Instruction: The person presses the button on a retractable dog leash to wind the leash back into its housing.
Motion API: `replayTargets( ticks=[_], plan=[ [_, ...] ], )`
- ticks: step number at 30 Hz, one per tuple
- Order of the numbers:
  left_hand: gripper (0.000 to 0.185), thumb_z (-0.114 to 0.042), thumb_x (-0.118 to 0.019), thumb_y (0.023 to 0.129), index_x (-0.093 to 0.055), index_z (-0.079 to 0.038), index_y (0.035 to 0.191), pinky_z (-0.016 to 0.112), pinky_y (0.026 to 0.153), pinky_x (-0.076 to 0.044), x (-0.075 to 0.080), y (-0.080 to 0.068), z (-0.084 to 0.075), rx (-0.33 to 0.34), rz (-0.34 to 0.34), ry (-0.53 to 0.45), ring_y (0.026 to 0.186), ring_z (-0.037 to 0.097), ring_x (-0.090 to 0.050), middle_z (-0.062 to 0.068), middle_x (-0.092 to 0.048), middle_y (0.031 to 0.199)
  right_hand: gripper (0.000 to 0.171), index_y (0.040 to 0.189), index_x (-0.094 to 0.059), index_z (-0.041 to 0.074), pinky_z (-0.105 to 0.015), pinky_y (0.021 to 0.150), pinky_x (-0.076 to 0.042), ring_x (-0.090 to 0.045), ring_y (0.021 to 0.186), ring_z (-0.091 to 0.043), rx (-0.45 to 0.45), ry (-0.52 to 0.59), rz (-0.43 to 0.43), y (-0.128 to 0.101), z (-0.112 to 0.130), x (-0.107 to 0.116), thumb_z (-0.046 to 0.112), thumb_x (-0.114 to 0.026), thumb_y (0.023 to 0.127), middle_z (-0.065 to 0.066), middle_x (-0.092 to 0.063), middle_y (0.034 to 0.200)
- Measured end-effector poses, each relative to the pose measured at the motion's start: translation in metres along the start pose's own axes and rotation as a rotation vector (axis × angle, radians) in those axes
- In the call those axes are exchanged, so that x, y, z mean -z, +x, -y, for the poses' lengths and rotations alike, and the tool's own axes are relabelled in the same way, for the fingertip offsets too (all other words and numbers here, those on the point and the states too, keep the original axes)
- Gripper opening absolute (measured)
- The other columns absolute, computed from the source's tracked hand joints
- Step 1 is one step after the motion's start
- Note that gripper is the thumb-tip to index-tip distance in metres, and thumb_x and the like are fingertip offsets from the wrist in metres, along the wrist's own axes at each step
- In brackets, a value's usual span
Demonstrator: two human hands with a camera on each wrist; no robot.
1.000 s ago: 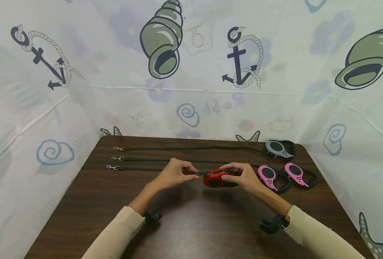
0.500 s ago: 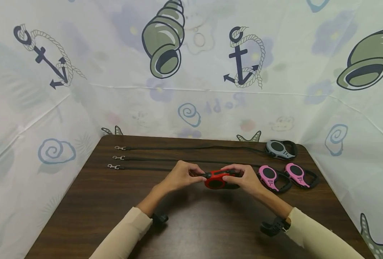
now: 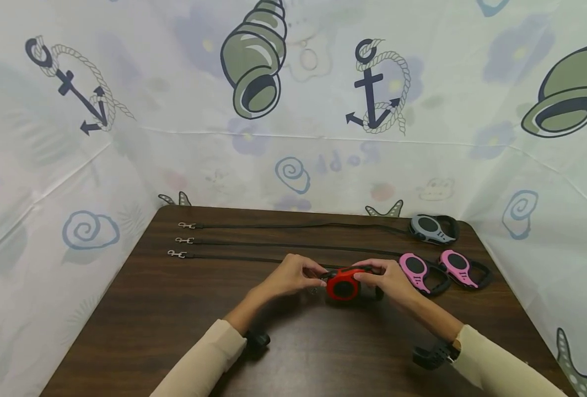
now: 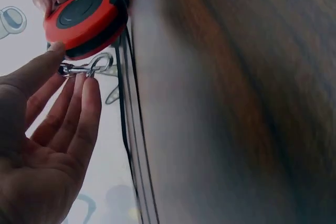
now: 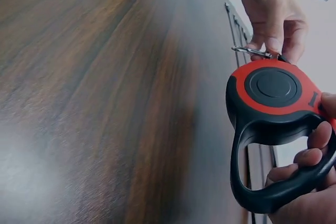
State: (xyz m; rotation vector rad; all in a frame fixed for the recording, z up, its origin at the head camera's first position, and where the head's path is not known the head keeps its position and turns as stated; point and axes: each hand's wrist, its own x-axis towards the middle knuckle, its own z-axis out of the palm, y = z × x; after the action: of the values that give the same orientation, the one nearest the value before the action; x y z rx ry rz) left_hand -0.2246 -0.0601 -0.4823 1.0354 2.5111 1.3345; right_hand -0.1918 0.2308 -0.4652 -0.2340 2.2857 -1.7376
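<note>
A red and black retractable leash (image 3: pixel 343 285) (image 4: pixel 84 20) (image 5: pixel 270 103) is held just above the dark wooden table (image 3: pixel 174 320). My right hand (image 3: pixel 391 282) (image 5: pixel 310 182) grips its black handle, fingers curled through the loop. My left hand (image 3: pixel 295 274) (image 4: pixel 58 108) pinches the small metal clip (image 4: pixel 84 68) (image 5: pixel 251 52) at the leash's front, with the clip drawn in close to the housing. The left fingers are mostly straight in the left wrist view, thumb and fingertips meeting at the clip.
Three black leash cords (image 3: pixel 283 242) lie stretched across the far half of the table, clips (image 3: pixel 184 240) at the left. A grey leash housing (image 3: pixel 432 228) and two pink ones (image 3: pixel 414 270) (image 3: pixel 458 267) lie at the right. Patterned sheets wall the table in.
The left hand has moved right toward the red housing, and the short length of cord between clip and housing has drawn in. Both hands shifted slightly nearer me.
</note>
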Motion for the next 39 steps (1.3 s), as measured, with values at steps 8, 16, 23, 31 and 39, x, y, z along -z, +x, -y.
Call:
replayTargets(
  ticks=[8,16,23,31,39],
  plan=[
    [0.028,-0.007,-0.088,0.087,-0.082,-0.004,0.114,0.02,0.074,-0.058,-0.013,0.008,0.001,0.048,0.05,-0.029,0.084,0.008,-0.075,0.006,-0.077,0.1,0.04,0.129,-0.068,-0.009,-0.027,0.069,-0.05,-0.058,0.078,-0.016,-0.045,0.076,0.01,-0.001,-0.016,0.009,0.016,-0.076,0.099,-0.003,-0.068,0.09],
    [0.024,-0.004,-0.087,0.087,-0.082,-0.003,0.111,0.02,0.07,-0.059,-0.024,0.017,-0.003,0.118,0.076,-0.104,0.083,0.008,-0.077,0.006,-0.08,0.096,0.041,0.13,-0.065,-0.01,-0.029,0.072,-0.051,-0.06,0.077,-0.016,-0.11,0.081,-0.017,-0.007,-0.025,0.018,0.014,-0.076,0.098,-0.001,-0.07,0.09],
    [0.021,-0.004,-0.087,0.087,-0.082,-0.001,0.106,0.026,0.061,-0.06,-0.031,0.026,-0.005,0.158,0.066,-0.128,0.067,0.007,-0.073,0.007,-0.08,0.089,0.056,0.14,-0.058,-0.01,-0.028,0.073,-0.052,-0.061,0.084,-0.018,-0.139,-0.028,-0.019,-0.01,-0.026,0.025,0.016,-0.08,0.095,-0.009,-0.07,0.104],
    [0.017,-0.007,-0.088,0.087,-0.082,-0.003,0.102,0.025,0.058,-0.059,-0.042,0.031,-0.004,0.211,0.073,-0.115,0.066,0.017,-0.074,0.004,-0.08,0.085,0.055,0.132,-0.068,-0.004,-0.033,0.078,-0.05,-0.061,0.092,-0.021,-0.107,-0.348,-0.082,-0.015,-0.032,0.029,0.029,-0.085,0.091,-0.012,-0.072,0.107],
    [0.016,-0.013,-0.089,0.087,-0.083,-0.005,0.099,0.021,0.055,-0.055,-0.051,0.035,-0.002,0.187,0.063,-0.031,0.06,0.008,-0.069,0.003,-0.08,0.084,0.053,0.126,-0.074,-0.001,-0.032,0.076,-0.052,-0.064,0.088,-0.017,-0.044,-0.509,-0.099,-0.015,-0.041,0.034,0.036,-0.086,0.09,-0.008,-0.073,0.102]
  ],
)
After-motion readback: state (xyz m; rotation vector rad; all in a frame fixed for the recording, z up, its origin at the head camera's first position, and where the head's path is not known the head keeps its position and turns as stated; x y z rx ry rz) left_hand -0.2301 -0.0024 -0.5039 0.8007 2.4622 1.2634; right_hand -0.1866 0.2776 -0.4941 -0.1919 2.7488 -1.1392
